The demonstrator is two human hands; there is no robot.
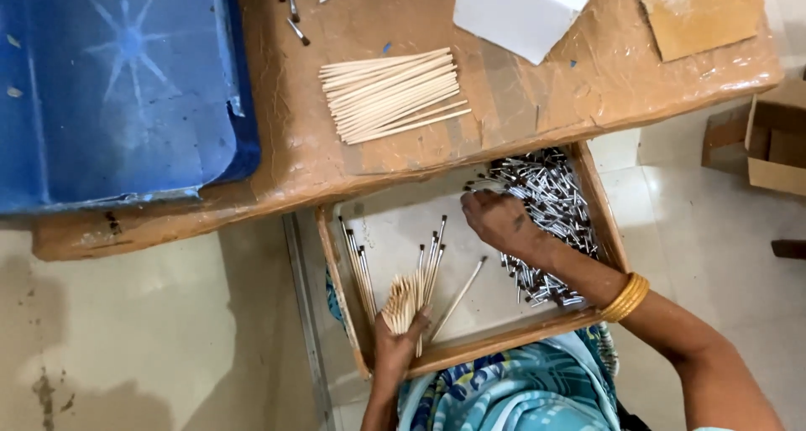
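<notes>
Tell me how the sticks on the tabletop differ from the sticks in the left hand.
The tabletop sticks lie flat in a loose stack, untouched; the bundle of sticks is gripped in the left hand and fans out over the tray. The tabletop sticks look bare; several in the bundle carry dark metal tips. Both are thin, pale wooden sticks.

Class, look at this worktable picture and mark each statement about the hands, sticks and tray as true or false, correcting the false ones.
1. The left hand grips a bundle of wooden sticks. True.
2. The right hand rests on the blue sheet. False: it reaches into the pile of small metal pieces in the wooden tray.
3. A loose stack of plain sticks lies on the tabletop. True.
4. The right wrist is bare. False: it wears gold bangles.
</notes>
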